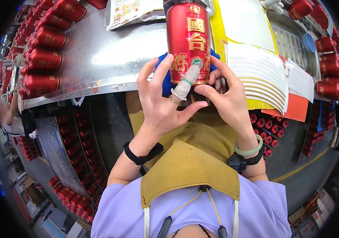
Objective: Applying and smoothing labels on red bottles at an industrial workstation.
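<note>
Spread left fingers point(162, 70) and loosely curled right fingers point(226, 71) touch the red bottle point(181, 31).

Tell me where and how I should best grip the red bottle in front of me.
Probably by both long sides of the red bottle, left hand from the left, right hand from the right: those sides face them, leaving the gold markings uncovered.

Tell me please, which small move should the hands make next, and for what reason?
Probably the left hand should rub its white finger cover lightly across the round green-and-white emblem: the covered fingertip sits at the emblem's lower edge, and the right hand is at the lower right of the red bottle, so it could help steady it.
</note>
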